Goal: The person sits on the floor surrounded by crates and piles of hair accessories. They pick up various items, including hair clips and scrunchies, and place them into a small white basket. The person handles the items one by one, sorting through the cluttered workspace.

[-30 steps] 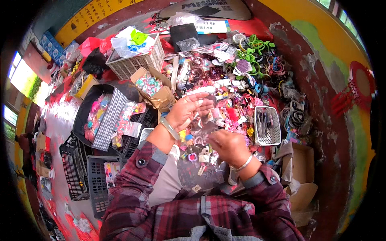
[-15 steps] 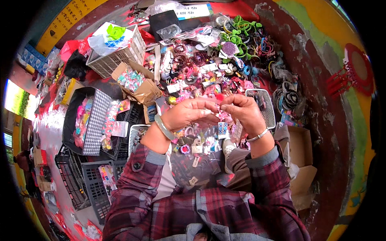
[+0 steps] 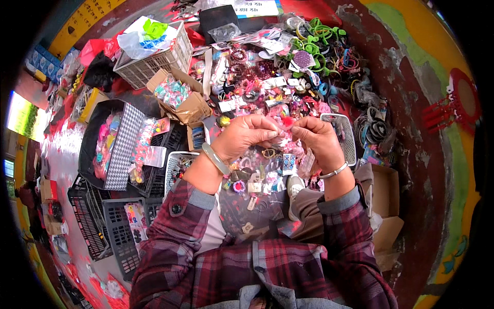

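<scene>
My left hand point(image 3: 243, 138), with a pale bangle at the wrist, is raised over the pile, its thumb and fingertips pinched together. My right hand point(image 3: 320, 141), wearing a silver bracelet, pinches at the same spot from the other side. Between the fingertips shows a small bright red piece point(image 3: 287, 122), too small to tell its kind; my right fingers touch it. What the left fingertips pinch is hidden. Below the hands spreads a pile of hair accessories, with a blue-and-white patterned card point(image 3: 288, 164) and a purple-rimmed round piece point(image 3: 239, 186) near my feet.
Green headbands point(image 3: 323, 33) lie at the back right. A white basket point(image 3: 351, 149) stands beside my right hand, and another white basket point(image 3: 173, 164) by my left forearm. Leftward are a houndstooth box point(image 3: 123, 147), black crates point(image 3: 123, 237), a carton of small packets point(image 3: 188, 108) and a beige crate point(image 3: 149, 69).
The whole view has shifted slightly. My hands have come a little further apart, and the red piece now shows more fully between the fingertips. Both hands stay pinched.
</scene>
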Demonstrator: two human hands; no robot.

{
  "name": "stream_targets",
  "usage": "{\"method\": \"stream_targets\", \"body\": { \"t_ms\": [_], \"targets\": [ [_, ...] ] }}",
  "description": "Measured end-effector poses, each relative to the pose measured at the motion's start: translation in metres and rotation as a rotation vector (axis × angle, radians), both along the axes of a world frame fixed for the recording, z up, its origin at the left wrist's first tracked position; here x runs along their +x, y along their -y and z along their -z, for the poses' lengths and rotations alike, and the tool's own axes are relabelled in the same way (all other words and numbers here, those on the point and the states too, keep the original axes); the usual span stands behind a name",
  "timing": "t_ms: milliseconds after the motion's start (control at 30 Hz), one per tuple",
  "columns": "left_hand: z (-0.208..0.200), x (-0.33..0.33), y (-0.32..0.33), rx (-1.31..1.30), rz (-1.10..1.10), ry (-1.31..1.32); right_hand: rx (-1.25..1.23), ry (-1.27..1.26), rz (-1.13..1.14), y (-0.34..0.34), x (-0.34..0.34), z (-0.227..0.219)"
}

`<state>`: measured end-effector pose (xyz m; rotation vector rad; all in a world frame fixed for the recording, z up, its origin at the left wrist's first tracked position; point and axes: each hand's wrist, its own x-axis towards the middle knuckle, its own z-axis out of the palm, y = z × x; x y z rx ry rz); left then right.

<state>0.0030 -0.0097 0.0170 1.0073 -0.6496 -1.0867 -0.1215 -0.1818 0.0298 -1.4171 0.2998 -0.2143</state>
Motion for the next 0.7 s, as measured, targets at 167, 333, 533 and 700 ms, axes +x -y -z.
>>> {"method": "stream_targets", "body": {
  "t_ms": [167, 333, 533, 700],
  "targets": [
    [0.0, 0.004, 0.001, 0.006, -0.058, -0.017, 0.013, -0.069, 0.021, 0.005, -0.003, -0.006],
    [-0.007, 0.004, 0.001, 0.08, -0.081, -0.119, 0.08, -0.037, 0.047, 0.003, -0.003, -0.008],
    [-0.003, 0.018, -0.007, 0.218, 0.033, 0.141, -0.014, -0.058, 0.064, 0.005, -0.004, -0.011],
    [-0.006, 0.016, -0.008, 0.174, 0.081, 0.079, -0.2, -0.209, -0.138, 0.014, -0.006, -0.009]
  ]
}}
